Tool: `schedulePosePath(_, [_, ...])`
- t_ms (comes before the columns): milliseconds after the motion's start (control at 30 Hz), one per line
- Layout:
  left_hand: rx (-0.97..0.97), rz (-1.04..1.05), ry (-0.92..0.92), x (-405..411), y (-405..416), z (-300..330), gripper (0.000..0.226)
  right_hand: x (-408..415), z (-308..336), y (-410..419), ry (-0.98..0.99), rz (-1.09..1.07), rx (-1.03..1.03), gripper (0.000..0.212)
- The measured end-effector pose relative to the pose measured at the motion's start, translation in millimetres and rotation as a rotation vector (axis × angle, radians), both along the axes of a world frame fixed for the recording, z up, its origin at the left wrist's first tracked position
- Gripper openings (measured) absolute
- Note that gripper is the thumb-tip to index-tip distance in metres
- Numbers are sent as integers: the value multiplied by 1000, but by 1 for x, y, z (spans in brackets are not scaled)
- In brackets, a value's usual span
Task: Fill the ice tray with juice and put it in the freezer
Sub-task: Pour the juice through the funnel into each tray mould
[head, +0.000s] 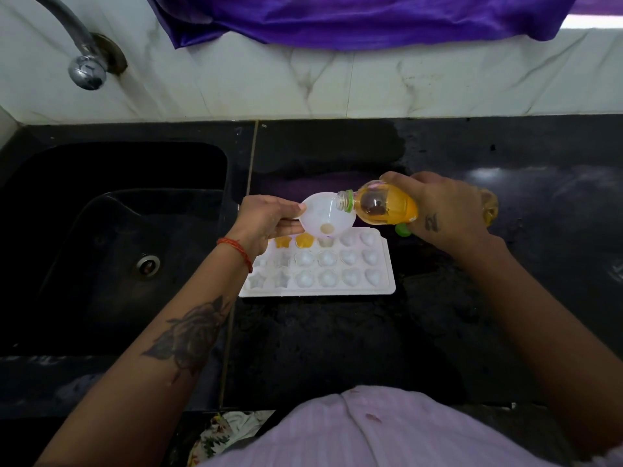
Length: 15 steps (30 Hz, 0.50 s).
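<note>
A white ice tray with star, round and heart moulds lies on the black counter. Two star moulds in its far row hold orange juice. My left hand holds a white funnel over the far row, its spout above the third mould. My right hand grips a juice bottle, tilted on its side with the uncapped neck over the funnel's rim. A green cap shows under my right hand.
A black sink with a drain lies left of the tray, and a chrome tap juts from the marble wall above it. A purple cloth hangs at the back. Black counter stretches to the right.
</note>
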<state>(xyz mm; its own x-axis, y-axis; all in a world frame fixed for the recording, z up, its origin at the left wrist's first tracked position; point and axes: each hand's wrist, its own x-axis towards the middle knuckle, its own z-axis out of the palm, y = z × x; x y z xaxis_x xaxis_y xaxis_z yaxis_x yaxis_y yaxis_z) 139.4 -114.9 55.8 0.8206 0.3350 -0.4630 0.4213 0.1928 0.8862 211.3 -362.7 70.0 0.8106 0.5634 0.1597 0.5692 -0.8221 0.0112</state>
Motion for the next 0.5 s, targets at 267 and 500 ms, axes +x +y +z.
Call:
schedulePosePath(267, [20, -1, 7, 0, -2, -1, 11, -1, -1, -3, -23, 15, -26, 79])
schedulePosePath(500, [26, 1, 5, 0, -2, -1, 9, 1, -3, -4, -6, 6, -6, 80])
